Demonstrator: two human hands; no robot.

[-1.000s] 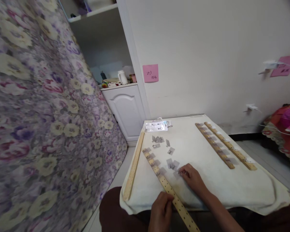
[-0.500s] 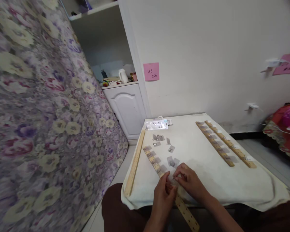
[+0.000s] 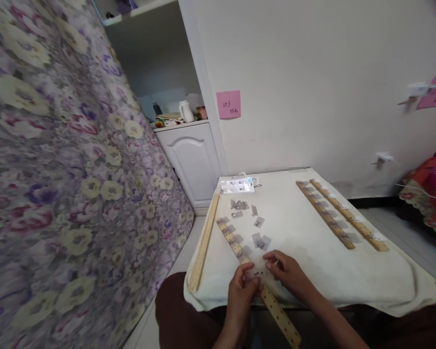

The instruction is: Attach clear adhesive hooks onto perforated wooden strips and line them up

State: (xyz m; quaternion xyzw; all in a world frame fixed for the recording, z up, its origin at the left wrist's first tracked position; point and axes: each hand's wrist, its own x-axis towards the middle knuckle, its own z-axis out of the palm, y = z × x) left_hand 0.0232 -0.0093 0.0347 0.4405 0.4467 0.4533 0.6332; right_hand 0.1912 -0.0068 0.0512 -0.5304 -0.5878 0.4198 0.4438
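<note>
My left hand (image 3: 242, 290) and my right hand (image 3: 285, 273) meet over a perforated wooden strip (image 3: 234, 245) that runs diagonally off the near edge of the cloth-covered table (image 3: 312, 271). Together they pinch a small clear packet (image 3: 258, 272) with a tiny metal piece inside, held just above the strip. Both hands have their fingers closed on it. Several more small clear packets (image 3: 258, 240) lie on the cloth just beyond my hands.
A plain wooden strip (image 3: 204, 242) lies along the table's left edge. Two strips with packets (image 3: 339, 220) lie at the right. A clear blister pack (image 3: 237, 185) sits at the far edge. A floral mattress (image 3: 58, 169) leans at the left, a white cabinet (image 3: 191, 160) behind.
My left hand left the strip's near end and came up to meet my right hand, which picked a packet off the cloth and drew it back over the strip.
</note>
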